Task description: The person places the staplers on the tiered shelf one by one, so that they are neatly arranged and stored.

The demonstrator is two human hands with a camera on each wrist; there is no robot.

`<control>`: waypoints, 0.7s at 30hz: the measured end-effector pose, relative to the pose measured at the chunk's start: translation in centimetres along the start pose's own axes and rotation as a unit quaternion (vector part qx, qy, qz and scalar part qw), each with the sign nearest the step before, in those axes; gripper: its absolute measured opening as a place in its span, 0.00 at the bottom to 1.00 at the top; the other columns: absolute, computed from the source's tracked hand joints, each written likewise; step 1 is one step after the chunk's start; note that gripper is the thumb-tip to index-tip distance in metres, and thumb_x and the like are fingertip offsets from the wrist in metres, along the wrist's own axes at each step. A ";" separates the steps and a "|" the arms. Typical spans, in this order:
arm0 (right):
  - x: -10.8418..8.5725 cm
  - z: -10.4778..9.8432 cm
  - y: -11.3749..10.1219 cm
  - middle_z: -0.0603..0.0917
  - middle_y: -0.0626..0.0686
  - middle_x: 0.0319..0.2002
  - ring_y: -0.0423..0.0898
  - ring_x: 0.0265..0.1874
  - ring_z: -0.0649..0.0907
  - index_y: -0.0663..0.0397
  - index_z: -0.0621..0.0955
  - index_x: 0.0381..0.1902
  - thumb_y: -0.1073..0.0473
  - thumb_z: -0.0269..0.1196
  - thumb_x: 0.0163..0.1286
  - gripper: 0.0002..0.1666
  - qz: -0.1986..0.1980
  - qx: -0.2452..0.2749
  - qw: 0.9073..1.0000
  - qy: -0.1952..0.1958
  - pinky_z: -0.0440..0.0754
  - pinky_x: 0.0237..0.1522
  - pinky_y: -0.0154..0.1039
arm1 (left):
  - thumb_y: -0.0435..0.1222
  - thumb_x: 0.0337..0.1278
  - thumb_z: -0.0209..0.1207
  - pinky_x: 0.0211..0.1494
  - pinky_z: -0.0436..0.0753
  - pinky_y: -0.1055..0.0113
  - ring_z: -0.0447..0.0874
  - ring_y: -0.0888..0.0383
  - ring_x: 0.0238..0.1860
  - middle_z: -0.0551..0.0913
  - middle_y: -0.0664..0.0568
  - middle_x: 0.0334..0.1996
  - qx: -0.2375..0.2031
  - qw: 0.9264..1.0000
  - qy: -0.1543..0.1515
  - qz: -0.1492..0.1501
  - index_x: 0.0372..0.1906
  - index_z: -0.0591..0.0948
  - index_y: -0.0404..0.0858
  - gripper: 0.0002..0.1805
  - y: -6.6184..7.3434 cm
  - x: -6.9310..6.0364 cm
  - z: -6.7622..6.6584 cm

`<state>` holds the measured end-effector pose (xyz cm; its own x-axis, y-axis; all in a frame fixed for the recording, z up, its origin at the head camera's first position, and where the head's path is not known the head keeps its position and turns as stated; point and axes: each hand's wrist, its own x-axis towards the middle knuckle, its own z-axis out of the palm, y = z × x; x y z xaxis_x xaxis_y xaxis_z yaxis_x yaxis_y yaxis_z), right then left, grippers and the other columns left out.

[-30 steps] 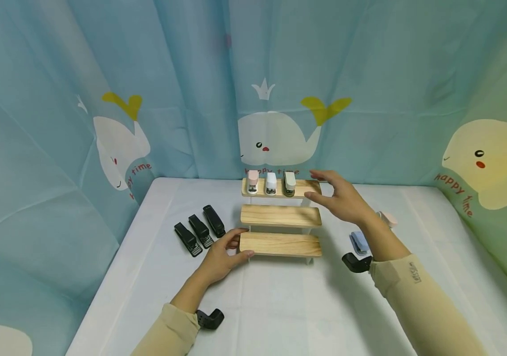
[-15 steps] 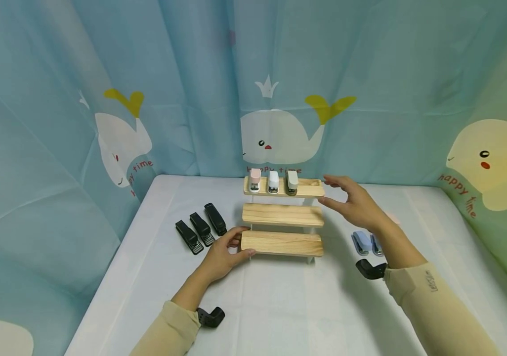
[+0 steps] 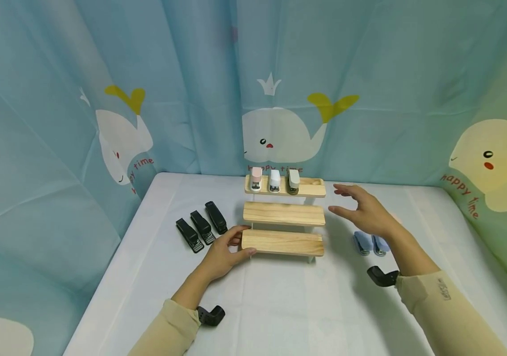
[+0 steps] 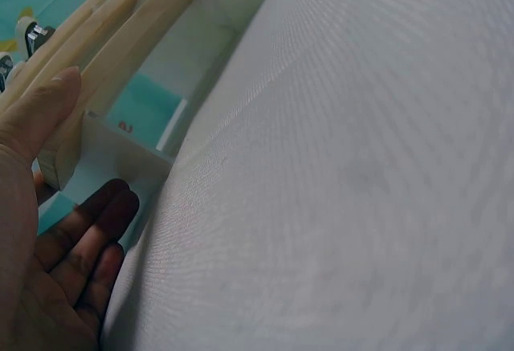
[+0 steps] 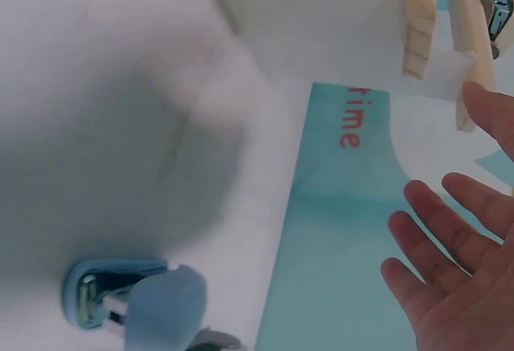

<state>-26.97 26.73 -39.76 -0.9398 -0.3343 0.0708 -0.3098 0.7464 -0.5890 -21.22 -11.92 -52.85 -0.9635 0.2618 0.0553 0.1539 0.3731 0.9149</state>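
A three-tier wooden display rack (image 3: 283,213) stands mid-table. My left hand (image 3: 222,254) holds the left end of its lowest tier, thumb along the front edge and a finger behind; the left wrist view shows the other fingers hanging loosely by the white side support (image 4: 120,146). Right of the rack, my right hand (image 3: 366,212) is in the air, fingers spread, holding nothing. On the top tier stand a pink mini stapler (image 3: 256,179), a white mini stapler (image 3: 274,181) and a grey-green mini stapler (image 3: 293,181), left of centre.
Three black staplers (image 3: 201,227) lie in a slanting row left of the rack. Two blue mini staplers (image 3: 363,243) sit on the white table (image 3: 289,306) below my right hand; something pinkish is mostly hidden behind that wrist. A whale-print curtain (image 3: 218,99) encloses the back and sides.
My right hand has drawn away from the top tier's right end, moving right and slightly down, uncovering a second blue stapler. My left hand stays on the lowest tier.
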 end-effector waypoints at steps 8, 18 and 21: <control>-0.9 0.2 1.1 0.71 0.65 0.73 0.67 0.72 0.69 0.55 0.65 0.79 0.41 0.64 0.76 0.43 0.014 -0.004 1.000 -0.020 0.70 0.63 0.70 | 0.54 0.58 0.72 0.62 0.78 0.51 0.81 0.56 0.55 0.84 0.56 0.56 -0.003 1.000 -0.001 -0.002 0.69 0.75 0.63 0.33 0.1 0.0 -0.1; -1.7 0.4 2.3 0.71 0.65 0.73 0.67 0.71 0.70 0.56 0.66 0.78 0.40 0.66 0.74 0.45 0.033 -0.014 0.998 -0.046 0.66 0.67 0.72 | 0.54 0.58 0.73 0.63 0.77 0.51 0.81 0.57 0.56 0.84 0.58 0.56 -0.007 1.000 0.000 -0.007 0.69 0.75 0.65 0.33 0.2 0.0 -0.1; -2.0 0.4 2.5 0.73 0.66 0.72 0.69 0.71 0.70 0.56 0.66 0.78 0.40 0.66 0.73 0.45 0.042 -0.029 0.997 -0.052 0.67 0.66 0.72 | 0.55 0.58 0.72 0.63 0.77 0.51 0.81 0.57 0.56 0.84 0.58 0.56 -0.006 1.000 0.000 -0.006 0.69 0.75 0.64 0.33 0.1 0.0 -0.1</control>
<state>-25.85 29.06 -41.72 -0.9441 -0.3238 -0.0621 -0.2408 0.8058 -0.5411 -21.22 -11.93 -52.71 -0.9651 0.2578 0.0451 0.1405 0.3649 0.9204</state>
